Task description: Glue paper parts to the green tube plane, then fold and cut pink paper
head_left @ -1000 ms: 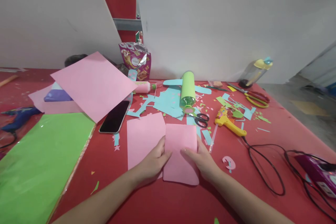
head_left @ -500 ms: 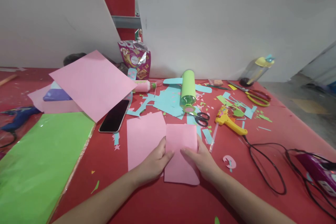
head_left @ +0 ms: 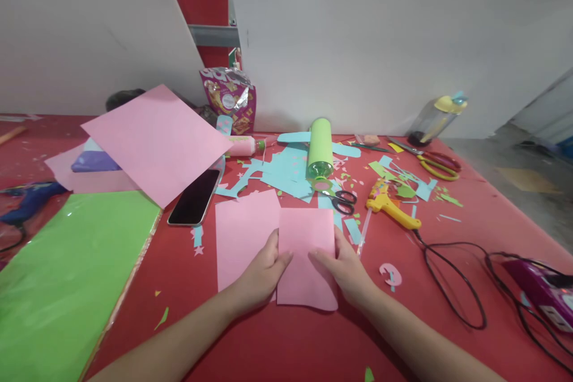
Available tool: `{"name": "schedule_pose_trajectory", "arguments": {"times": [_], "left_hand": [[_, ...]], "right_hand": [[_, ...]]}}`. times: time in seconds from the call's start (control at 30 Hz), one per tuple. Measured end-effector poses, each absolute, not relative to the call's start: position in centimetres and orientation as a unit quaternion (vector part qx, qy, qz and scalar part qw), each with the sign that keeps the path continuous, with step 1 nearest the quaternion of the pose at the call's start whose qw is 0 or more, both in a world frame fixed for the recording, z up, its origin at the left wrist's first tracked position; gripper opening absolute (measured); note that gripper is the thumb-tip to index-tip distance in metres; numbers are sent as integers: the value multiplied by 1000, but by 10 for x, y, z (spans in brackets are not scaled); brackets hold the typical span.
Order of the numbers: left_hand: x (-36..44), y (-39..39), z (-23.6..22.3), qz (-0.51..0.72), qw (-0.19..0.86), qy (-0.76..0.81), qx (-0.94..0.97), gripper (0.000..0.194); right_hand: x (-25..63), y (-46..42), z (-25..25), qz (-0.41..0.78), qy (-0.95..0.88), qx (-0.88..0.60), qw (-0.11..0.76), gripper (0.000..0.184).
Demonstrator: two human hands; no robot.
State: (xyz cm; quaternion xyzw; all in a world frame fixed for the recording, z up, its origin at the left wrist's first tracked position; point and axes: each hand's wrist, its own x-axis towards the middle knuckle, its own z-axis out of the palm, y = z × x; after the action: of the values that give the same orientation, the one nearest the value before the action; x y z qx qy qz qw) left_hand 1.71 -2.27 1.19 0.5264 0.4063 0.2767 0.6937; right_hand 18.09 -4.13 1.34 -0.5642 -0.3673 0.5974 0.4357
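Observation:
Between my two hands is a folded piece of pink paper (head_left: 307,286), held just above the red table (head_left: 188,322). My left hand (head_left: 266,265) grips its left edge, thumb on top and fingers underneath. On the right edge, my right hand (head_left: 342,265) has the same kind of hold, its fingers mostly hidden behind the paper. A larger pink sheet (head_left: 244,239) lies flat to the left, partly covered by my left hand and the held paper. Black-handled scissors (head_left: 344,202) rest beyond the paper, near a bottle wrapped in green paper with blue wings (head_left: 320,146).
A yellow glue gun (head_left: 391,210) with a looping black cord lies right, near a purple power strip (head_left: 546,292). A phone (head_left: 194,198) and a green paper pack (head_left: 76,274) are left. Red-and-yellow-handled shears (head_left: 441,166) and a tilted clear bottle (head_left: 436,122) stand at back right.
The held pink paper has shifted very slightly up and left with both hands on it. The view has moved a little; everything else stays in place.

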Motion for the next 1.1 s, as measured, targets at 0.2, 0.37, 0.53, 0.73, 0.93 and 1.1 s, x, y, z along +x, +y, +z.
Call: {"name": "schedule_pose_trajectory", "arguments": {"times": [0.2, 0.37, 0.53, 0.73, 0.93, 1.1], "left_hand": [[17, -23, 15, 266, 704, 383, 535, 43], [17, -23, 14, 268, 703, 378, 540, 41], [18, -23, 10, 283, 728, 351, 518, 42], [18, -23, 7, 292, 723, 353, 517, 42], [16, -23, 10, 277, 710, 366, 534, 41], [16, -24, 10, 273, 705, 369, 541, 42]], "right_hand": [[180, -41, 13, 578, -384, -584, 422, 48], [179, -40, 17, 564, -396, -593, 417, 45], [179, -39, 18, 561, -400, -597, 412, 44], [178, -39, 19, 547, -405, -605, 414, 43], [179, -39, 16, 537, -405, -609, 419, 43], [179, -38, 15, 523, -417, -614, 418, 41]]}}
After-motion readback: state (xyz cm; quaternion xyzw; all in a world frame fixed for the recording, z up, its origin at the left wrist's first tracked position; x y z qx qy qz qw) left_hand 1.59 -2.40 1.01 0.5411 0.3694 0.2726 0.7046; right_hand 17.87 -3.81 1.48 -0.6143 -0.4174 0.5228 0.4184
